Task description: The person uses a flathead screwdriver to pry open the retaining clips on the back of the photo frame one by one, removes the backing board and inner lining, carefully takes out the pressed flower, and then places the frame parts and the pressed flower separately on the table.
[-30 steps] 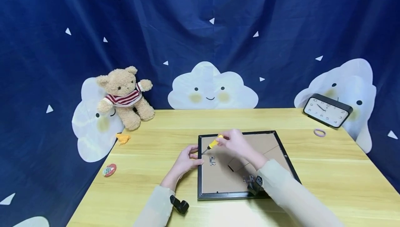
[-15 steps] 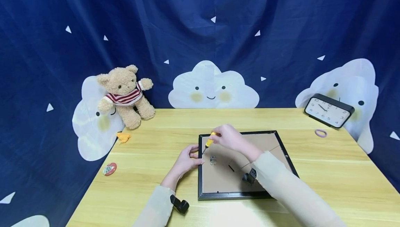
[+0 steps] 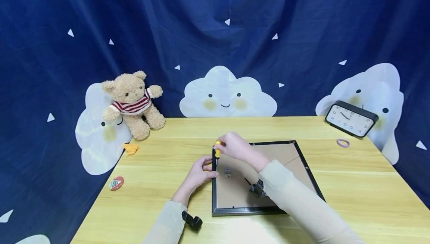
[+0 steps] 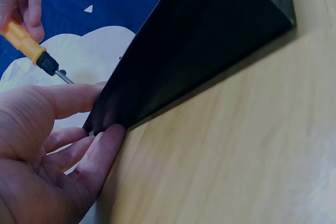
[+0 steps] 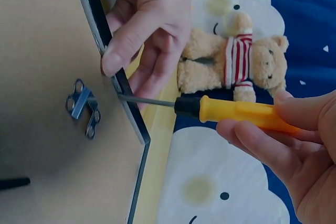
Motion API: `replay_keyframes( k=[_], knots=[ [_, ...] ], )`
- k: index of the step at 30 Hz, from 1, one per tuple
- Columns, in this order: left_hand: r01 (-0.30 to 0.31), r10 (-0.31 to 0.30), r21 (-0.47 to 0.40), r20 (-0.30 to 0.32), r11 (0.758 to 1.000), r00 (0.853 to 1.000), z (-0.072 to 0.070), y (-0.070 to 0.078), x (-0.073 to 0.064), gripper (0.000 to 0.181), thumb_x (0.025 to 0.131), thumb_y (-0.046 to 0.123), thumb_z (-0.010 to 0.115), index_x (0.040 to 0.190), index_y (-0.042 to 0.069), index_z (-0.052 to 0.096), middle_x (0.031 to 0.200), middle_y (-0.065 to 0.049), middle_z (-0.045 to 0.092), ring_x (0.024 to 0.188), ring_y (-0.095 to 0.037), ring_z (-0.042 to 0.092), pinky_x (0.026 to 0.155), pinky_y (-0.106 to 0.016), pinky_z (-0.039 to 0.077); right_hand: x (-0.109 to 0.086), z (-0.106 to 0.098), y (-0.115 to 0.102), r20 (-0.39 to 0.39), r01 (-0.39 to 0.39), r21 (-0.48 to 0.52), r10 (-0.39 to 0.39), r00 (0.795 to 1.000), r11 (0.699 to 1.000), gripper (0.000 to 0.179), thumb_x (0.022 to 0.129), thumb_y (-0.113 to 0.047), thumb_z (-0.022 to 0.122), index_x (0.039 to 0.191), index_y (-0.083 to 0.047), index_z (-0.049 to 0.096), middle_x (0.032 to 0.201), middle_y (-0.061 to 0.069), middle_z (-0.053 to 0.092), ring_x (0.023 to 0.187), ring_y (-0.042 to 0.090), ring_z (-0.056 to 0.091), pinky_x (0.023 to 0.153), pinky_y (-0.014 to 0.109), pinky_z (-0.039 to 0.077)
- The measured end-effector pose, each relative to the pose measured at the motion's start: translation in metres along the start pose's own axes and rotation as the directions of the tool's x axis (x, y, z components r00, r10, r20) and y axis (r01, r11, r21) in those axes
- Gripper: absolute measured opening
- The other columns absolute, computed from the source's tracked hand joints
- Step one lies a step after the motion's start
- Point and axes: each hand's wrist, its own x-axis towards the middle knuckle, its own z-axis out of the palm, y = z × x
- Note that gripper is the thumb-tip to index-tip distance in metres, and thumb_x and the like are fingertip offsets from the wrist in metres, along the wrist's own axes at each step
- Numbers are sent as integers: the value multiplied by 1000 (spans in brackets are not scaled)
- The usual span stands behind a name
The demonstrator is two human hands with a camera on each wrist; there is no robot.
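Observation:
A black picture frame [image 3: 248,211] lies face down on the wooden table, its brown backing board [image 3: 235,195] upward. At its left edge my left hand [image 3: 197,173] grips the rim, thumb [image 5: 116,59] on top and fingers against the outer side. My right hand [image 3: 235,147] holds a screwdriver [image 3: 217,151] by its yellow handle. In the right wrist view the metal shaft [image 5: 149,100] reaches the rim's inner edge, close to the left thumb. A small metal clip-like fitting [image 5: 81,103] sits on the board nearby. My right forearm covers part of the board.
A teddy bear [image 3: 132,104] sits at the back left, near an orange item [image 3: 131,149] and a round red badge [image 3: 116,183]. A clock [image 3: 351,119] and a purple ring [image 3: 343,143] are at the back right. A blue curtain [image 3: 215,20] hangs behind.
My right hand has moved left, and the screwdriver has swung from a slant to nearly upright in the head view, its tip staying at the left rim. My left hand has kept its place.

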Motion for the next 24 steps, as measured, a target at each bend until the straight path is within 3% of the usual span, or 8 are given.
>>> replay_keyframes(
  k=[7, 12, 16, 20, 24],
  knots=[
    [12, -12, 20, -7, 1000, 1000, -2, -1, -1, 66, 71, 0, 76, 130, 1, 47, 128, -20, 50, 92, -24, 55, 64, -34, 57, 7, 8, -11, -21, 44, -95, -46, 999, 995, 31, 90, -14, 61, 62, -11, 49, 51, -6, 38, 45, 4, 34, 42, 15, 27],
    [32, -32, 0, -1, 1000, 1000, -2, 5, -4, 66, 71, -3, 75, 131, 0, 46, 128, -21, 49, 92, -26, 55, 64, -35, 56, 9, 10, -15, 3, 23, -82, -22, 1000, 996, 28, 91, -14, 60, 64, -10, 52, 53, -5, 40, 46, 5, 36, 43, 15, 29],
    [12, -12, -18, 23, 1000, 1000, -1, 18, -11, 64, 73, -5, 73, 130, -4, 45, 127, -24, 48, 95, -33, 54, 66, -36, 57, 3, 6, -6, -16, -41, -13, 41, 999, 999, 27, 91, -15, 60, 66, -7, 56, 56, -4, 49, 48, 6, 43, 43, 16, 35],
    [5, -5, -17, 24, 1000, 1000, 2, 26, -15, 64, 74, -6, 72, 131, -6, 43, 128, -26, 47, 96, -34, 53, 69, -35, 57, -10, 2, 13, -69, -94, 115, 102, 992, 989, 22, 91, -14, 61, 72, -3, 62, 65, 2, 61, 57, 14, 59, 49, 20, 47],
    [8, -8, -19, 3, 1000, 1000, 3, 28, -17, 65, 73, -6, 73, 131, -6, 43, 129, -26, 47, 94, -31, 54, 69, -34, 57, -25, 1, 30, -102, -129, 311, 167, 981, 942, 15, 90, -10, 61, 81, 2, 65, 77, 10, 67, 72, 25, 67, 63, 30, 57]
  ],
)
